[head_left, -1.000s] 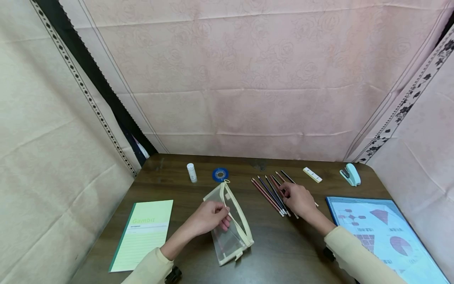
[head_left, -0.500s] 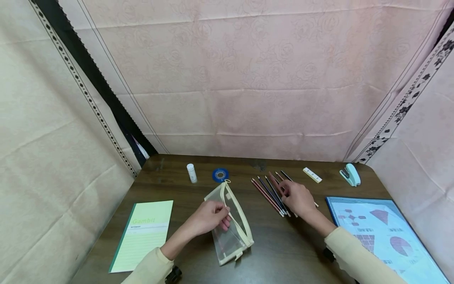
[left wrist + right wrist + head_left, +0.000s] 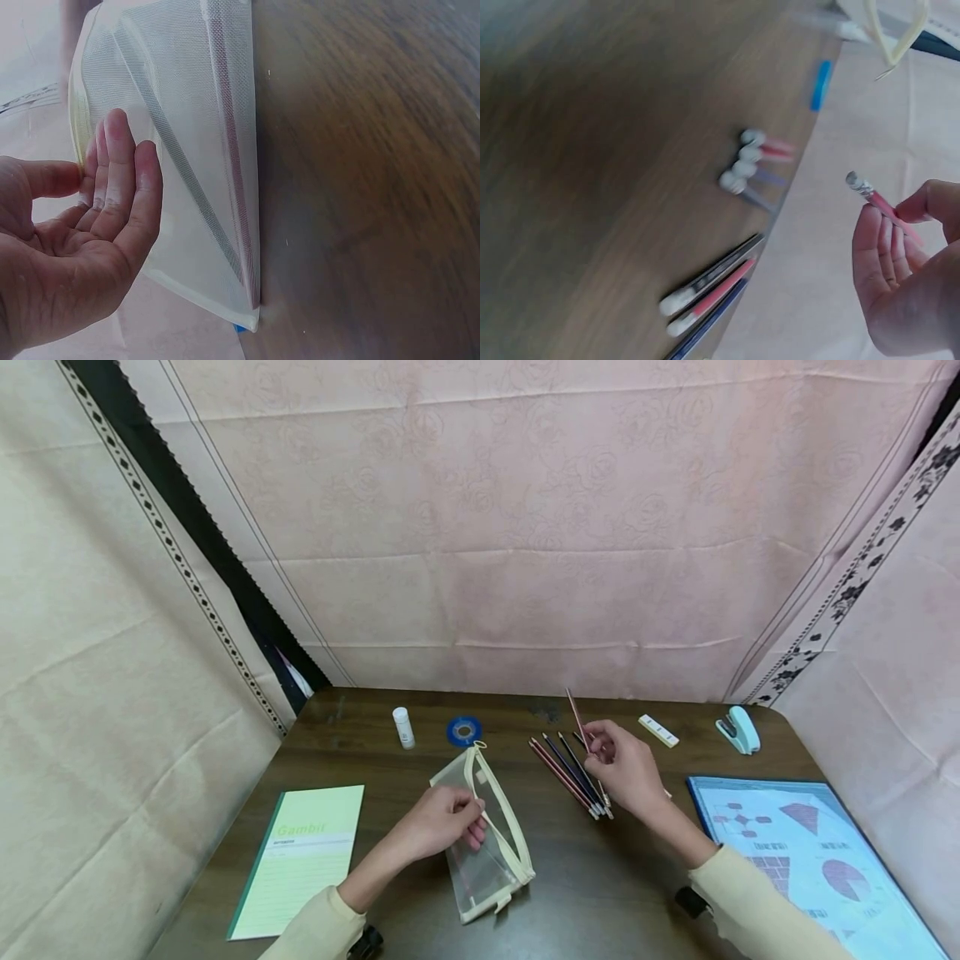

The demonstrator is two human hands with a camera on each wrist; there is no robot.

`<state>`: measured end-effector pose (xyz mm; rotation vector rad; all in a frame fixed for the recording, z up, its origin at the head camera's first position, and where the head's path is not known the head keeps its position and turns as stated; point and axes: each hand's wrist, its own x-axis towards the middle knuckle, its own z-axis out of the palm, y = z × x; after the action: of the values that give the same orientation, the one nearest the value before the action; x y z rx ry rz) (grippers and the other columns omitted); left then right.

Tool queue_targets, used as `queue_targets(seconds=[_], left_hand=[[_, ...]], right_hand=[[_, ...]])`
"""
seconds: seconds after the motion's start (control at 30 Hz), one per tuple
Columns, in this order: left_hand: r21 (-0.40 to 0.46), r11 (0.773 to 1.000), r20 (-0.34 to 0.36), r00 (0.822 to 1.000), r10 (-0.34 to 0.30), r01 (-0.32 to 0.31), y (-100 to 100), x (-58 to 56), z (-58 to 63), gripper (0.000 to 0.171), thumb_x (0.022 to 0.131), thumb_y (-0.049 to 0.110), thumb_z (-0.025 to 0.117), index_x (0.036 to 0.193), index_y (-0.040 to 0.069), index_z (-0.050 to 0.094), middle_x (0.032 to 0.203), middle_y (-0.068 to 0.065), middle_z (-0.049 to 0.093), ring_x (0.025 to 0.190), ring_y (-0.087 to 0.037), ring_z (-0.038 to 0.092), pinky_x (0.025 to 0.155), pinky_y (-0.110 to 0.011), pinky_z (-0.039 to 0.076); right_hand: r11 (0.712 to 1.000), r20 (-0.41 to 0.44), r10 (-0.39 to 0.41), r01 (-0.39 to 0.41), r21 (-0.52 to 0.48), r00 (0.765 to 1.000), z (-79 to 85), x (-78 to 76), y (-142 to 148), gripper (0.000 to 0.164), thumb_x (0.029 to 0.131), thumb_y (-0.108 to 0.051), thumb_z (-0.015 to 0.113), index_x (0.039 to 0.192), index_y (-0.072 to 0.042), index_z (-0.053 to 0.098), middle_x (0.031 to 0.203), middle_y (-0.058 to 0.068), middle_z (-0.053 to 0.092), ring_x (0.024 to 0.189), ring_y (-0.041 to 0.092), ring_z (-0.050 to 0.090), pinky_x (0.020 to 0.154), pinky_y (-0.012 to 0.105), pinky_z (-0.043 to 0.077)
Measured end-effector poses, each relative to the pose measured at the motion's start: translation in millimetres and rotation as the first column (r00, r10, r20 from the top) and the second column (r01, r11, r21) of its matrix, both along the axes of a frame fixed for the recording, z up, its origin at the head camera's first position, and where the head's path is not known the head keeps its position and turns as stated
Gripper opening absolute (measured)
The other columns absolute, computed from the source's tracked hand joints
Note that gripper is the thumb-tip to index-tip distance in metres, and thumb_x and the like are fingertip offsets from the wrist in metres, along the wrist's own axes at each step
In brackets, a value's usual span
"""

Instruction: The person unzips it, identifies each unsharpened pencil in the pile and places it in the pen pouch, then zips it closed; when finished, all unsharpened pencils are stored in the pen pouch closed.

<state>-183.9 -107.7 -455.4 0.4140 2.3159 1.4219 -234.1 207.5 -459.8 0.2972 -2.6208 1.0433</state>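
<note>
My left hand (image 3: 444,820) pinches the zipper edge of a see-through mesh pencil case (image 3: 471,881) with cream trim. Through its mesh in the left wrist view, a red pencil (image 3: 231,127) and a dark pencil (image 3: 180,161) show inside. Lifted above the table, a red pencil (image 3: 576,714) is pinched between thumb and fingers of my right hand (image 3: 628,768); its metal-banded eraser end (image 3: 859,182) points out in the right wrist view. Below and left of that hand lie several pencils, red, blue and black, side by side, including a dark blue pencil (image 3: 564,762).
Along the back stand or lie a glue stick (image 3: 404,727), blue tape roll (image 3: 465,731), white eraser-like block (image 3: 658,731) and mint stapler (image 3: 739,730). A green notebook (image 3: 300,860) is at left, a blue chart-covered folder (image 3: 806,860) at right. Curtains surround the table.
My right hand has picked up a red pencil and raised it off the table, its far end now tilted upward. The left hand and the pencil case have stayed almost still.
</note>
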Motion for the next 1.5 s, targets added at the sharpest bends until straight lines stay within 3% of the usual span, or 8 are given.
queue_targets(seconds=[0.33,0.77,1.03,1.27,1.5], left_hand=[[0.008,1.0,0.002,1.0,0.002,-0.002,0.1,1.0,1.0,0.036,0.098,0.037,0.054,0.086,0.006,0.068,0.08,-0.008,0.071,0.067,-0.021,0.072,0.068,-0.033,0.06],[0.012,1.0,0.013,1.0,0.008,-0.008,0.9,0.9,-1.6,0.037,0.098,0.036,0.054,0.088,0.003,0.067,0.081,-0.009,0.072,0.068,-0.021,0.072,0.069,-0.035,0.06],[0.004,1.0,0.006,1.0,0.007,-0.007,2.4,0.5,-0.3,0.038,0.098,0.037,0.053,0.088,0.003,0.068,0.08,-0.008,0.072,0.067,-0.021,0.072,0.069,-0.036,0.06],[0.007,1.0,0.009,1.0,0.009,-0.009,3.9,-0.6,-1.2,0.036,0.099,0.034,0.053,0.087,0.003,0.067,0.08,-0.008,0.072,0.067,-0.021,0.072,0.067,-0.037,0.06],[0.003,1.0,0.011,1.0,0.008,-0.008,5.1,-0.9,0.1,0.032,0.1,0.029,0.05,0.086,0.006,0.067,0.08,-0.008,0.072,0.068,-0.022,0.072,0.068,-0.038,0.06]], right_hand=[[0.976,-0.03,0.049,-0.054,-0.212,0.998,17.5,16.3,-23.2,0.046,0.08,-0.005,0.07,0.121,-0.022,0.057,0.09,-0.004,0.061,0.075,0.008,0.061,0.059,0.022,0.05],[0.938,-0.029,0.139,-0.14,-0.317,0.99,16.1,33.3,-49.4,0.046,0.083,-0.001,0.067,0.121,-0.023,0.053,0.1,-0.001,0.068,0.083,0.012,0.066,0.057,0.025,0.052],[0.881,-0.008,0.2,-0.184,-0.437,0.98,15.6,38.3,-62.7,0.042,0.087,-0.006,0.068,0.123,-0.016,0.052,0.105,0.011,0.067,0.085,0.019,0.067,0.058,0.03,0.057],[0.799,0.066,0.282,-0.196,-0.569,0.957,15.0,45.5,-79.1,0.044,0.087,0.001,0.066,0.124,-0.014,0.049,0.103,0.014,0.066,0.084,0.029,0.067,0.056,0.043,0.058],[0.792,0.104,0.336,-0.222,-0.569,0.936,29.5,64.4,-95.0,0.042,0.087,0.006,0.063,0.123,-0.01,0.048,0.102,0.019,0.064,0.088,0.043,0.065,0.058,0.047,0.058]])
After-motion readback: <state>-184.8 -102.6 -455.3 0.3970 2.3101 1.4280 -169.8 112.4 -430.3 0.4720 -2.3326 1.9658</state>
